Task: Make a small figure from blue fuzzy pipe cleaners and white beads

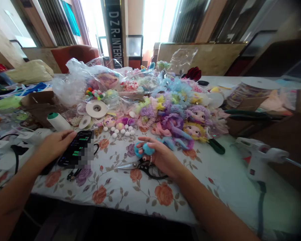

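My left hand (55,144) rests on a black phone (76,152) that lies on the floral tablecloth (130,190), fingers curled over its top edge. My right hand (158,154) is closed around a small blue fluffy pompom piece (144,149) with a bead string hanging from it. Black-handled scissors (143,166) lie on the cloth just under that hand. Several white pompoms (122,130) sit a little beyond.
A heap of pastel plush dolls (188,118) and ribbons fills the table's middle. White tape rolls (96,108), a thread spool (57,121) and plastic bags (72,83) stand at left. A white glue gun (259,159) lies at right, boxes behind it.
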Demonstrator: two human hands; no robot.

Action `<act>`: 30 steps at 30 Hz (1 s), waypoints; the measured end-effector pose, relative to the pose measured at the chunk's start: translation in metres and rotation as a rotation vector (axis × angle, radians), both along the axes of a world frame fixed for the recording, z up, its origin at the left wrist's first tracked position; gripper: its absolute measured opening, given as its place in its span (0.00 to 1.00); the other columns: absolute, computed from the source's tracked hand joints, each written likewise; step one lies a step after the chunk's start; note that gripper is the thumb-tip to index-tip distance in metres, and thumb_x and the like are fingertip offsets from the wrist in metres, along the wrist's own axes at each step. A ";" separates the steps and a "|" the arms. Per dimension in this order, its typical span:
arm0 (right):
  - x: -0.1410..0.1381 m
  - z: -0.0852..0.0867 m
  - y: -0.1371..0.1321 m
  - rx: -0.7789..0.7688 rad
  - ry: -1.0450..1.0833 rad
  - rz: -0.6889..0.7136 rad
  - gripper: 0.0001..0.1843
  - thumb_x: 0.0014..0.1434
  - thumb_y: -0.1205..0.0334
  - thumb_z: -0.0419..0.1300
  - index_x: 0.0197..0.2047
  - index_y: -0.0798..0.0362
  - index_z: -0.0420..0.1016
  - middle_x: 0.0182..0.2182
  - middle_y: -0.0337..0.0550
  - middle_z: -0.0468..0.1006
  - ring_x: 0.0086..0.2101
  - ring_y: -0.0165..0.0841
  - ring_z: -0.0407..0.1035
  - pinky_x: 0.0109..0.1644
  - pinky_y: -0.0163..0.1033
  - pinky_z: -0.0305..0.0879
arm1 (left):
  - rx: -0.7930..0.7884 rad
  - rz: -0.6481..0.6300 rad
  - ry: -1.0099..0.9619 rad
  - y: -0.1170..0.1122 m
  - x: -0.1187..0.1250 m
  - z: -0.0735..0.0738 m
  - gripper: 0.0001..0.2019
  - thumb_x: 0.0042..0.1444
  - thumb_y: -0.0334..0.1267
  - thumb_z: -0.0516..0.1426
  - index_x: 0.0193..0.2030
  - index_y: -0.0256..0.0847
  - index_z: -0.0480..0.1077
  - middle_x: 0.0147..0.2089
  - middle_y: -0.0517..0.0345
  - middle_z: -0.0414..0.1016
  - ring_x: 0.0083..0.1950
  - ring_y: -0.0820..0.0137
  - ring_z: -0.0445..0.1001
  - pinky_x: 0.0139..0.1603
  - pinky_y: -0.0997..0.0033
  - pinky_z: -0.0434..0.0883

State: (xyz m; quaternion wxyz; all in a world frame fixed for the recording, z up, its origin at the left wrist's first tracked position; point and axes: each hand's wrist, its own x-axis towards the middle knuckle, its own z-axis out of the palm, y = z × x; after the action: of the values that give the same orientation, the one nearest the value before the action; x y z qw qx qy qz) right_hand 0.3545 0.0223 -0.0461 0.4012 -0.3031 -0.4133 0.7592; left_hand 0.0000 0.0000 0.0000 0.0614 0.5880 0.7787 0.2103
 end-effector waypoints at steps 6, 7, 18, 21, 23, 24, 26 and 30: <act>-0.002 -0.004 -0.005 0.405 -0.185 -0.098 0.24 0.61 0.63 0.60 0.60 0.46 0.64 0.52 0.49 0.75 0.50 0.40 0.75 0.53 0.47 0.73 | 0.086 -0.331 -0.452 0.002 0.101 0.000 0.20 0.57 0.54 0.58 0.47 0.41 0.75 0.41 0.53 0.81 0.41 0.60 0.78 0.43 0.65 0.72; -0.002 -0.005 -0.005 0.526 -0.261 -0.155 0.26 0.62 0.63 0.58 0.63 0.45 0.61 0.55 0.50 0.74 0.53 0.41 0.73 0.55 0.49 0.72 | 0.047 -0.402 -0.576 0.004 0.121 -0.004 0.19 0.56 0.53 0.58 0.45 0.40 0.74 0.40 0.52 0.80 0.39 0.61 0.78 0.41 0.65 0.73; 0.003 -0.016 0.001 1.069 -0.584 -0.372 0.41 0.64 0.71 0.51 0.74 0.42 0.39 0.68 0.50 0.59 0.66 0.41 0.55 0.68 0.56 0.57 | 0.068 -0.661 -1.208 0.034 0.203 -0.037 0.15 0.45 0.35 0.68 0.40 0.39 0.73 0.37 0.57 0.78 0.40 0.68 0.77 0.42 0.69 0.74; 0.005 -0.010 0.003 0.831 -0.545 -0.363 0.30 0.61 0.62 0.61 0.65 0.46 0.63 0.58 0.50 0.74 0.55 0.43 0.71 0.57 0.49 0.71 | 0.072 -0.629 -1.252 0.036 0.196 -0.040 0.14 0.46 0.38 0.68 0.41 0.37 0.77 0.38 0.53 0.81 0.40 0.65 0.79 0.43 0.66 0.75; 0.007 -0.010 0.005 0.690 -0.545 -0.372 0.20 0.58 0.58 0.65 0.54 0.49 0.75 0.45 0.48 0.81 0.42 0.41 0.77 0.46 0.45 0.76 | 0.066 -0.583 -1.295 0.038 0.192 -0.042 0.15 0.44 0.38 0.70 0.39 0.37 0.79 0.36 0.53 0.83 0.39 0.63 0.80 0.43 0.64 0.77; 0.007 -0.010 0.006 0.654 -0.551 -0.384 0.17 0.57 0.57 0.65 0.50 0.50 0.78 0.40 0.46 0.83 0.38 0.40 0.77 0.42 0.44 0.76 | 0.061 -0.561 -1.315 0.039 0.190 -0.043 0.15 0.42 0.38 0.70 0.38 0.37 0.80 0.35 0.53 0.83 0.38 0.63 0.80 0.43 0.63 0.77; 0.007 -0.012 0.007 0.653 -0.571 -0.425 0.14 0.56 0.58 0.66 0.46 0.50 0.80 0.37 0.44 0.83 0.35 0.39 0.77 0.41 0.43 0.75 | 0.055 -0.542 -1.337 0.040 0.187 -0.045 0.14 0.40 0.38 0.71 0.36 0.37 0.81 0.34 0.53 0.84 0.36 0.63 0.80 0.42 0.63 0.77; 0.005 -0.012 0.007 0.706 -0.599 -0.470 0.11 0.54 0.63 0.66 0.42 0.47 0.83 0.36 0.42 0.84 0.35 0.39 0.76 0.40 0.43 0.73 | 0.070 -0.596 -1.336 0.042 0.183 -0.049 0.11 0.40 0.36 0.71 0.33 0.38 0.82 0.35 0.53 0.83 0.37 0.64 0.80 0.43 0.65 0.77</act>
State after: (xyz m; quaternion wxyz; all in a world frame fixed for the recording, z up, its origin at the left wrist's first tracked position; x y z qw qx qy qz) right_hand 0.3599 0.0290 -0.0583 0.5025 -0.4380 -0.6617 0.3431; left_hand 0.1825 0.0425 -0.0488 0.5590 0.5228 0.3748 0.5232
